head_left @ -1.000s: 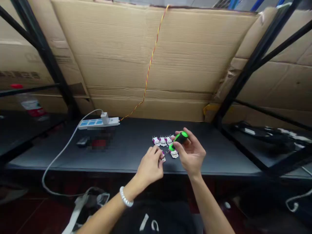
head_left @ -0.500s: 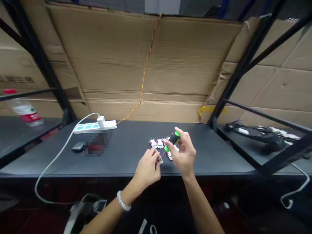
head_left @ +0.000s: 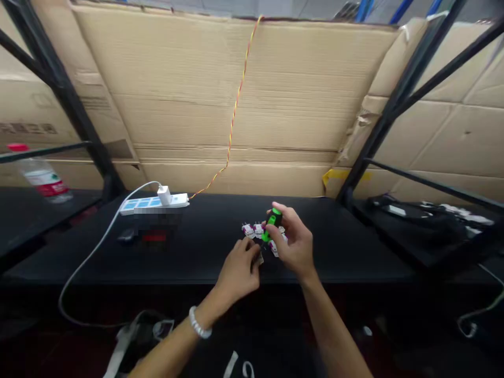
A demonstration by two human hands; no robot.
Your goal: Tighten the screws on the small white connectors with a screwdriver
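In my right hand is a green-and-black screwdriver, gripped by the handle between thumb and fingers. Its shaft points down and left toward my left hand. The fingers of that hand are closed on a small white part, mostly hidden behind them; whether the screwdriver's tip touches it I cannot tell. Just beyond my hands sit several small white-and-purple parts with thin prongs. One more such part lies beneath my right hand, partly covered.
A white power strip with a plugged-in white charger lies at the back left, its cable looping off the front edge. A dark mouse-like object is nearer. Cardboard walls the back; black metal posts flank the table.
The screwdriver's handle has turned more upright, and my right hand has shifted slightly left with it. My left hand stays in place. The picture is brighter on the cardboard.
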